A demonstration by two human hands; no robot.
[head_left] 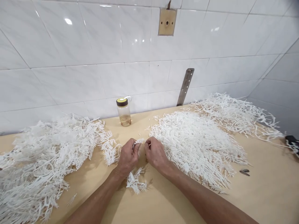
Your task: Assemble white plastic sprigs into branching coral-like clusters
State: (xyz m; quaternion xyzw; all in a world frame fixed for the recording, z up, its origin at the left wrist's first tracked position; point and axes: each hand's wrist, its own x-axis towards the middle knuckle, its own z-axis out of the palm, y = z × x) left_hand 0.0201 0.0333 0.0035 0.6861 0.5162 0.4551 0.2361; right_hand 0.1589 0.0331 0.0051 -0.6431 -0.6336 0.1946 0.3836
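Near the middle of the table, my left hand (127,158) is closed around a thin white branched plastic piece (139,141), whose tips stick out toward the right. My right hand (156,153) is just beside it, thumb and fingers pinched together; whatever is between them is too small or hidden to make out. Below my left hand lies a small clump of white branched pieces (136,183). A large heap of branched pieces (51,146) spreads on the left. Close to my right hand is a dense pile of thin white pieces (196,143).
A clear bottle (125,119) with a dark and yellow lid stands near the tiled wall. A metal strip with holes (185,87) leans there. Farther right lie tangled white strands (235,112), a small dark object (244,172) and a black item (291,141) at the edge.
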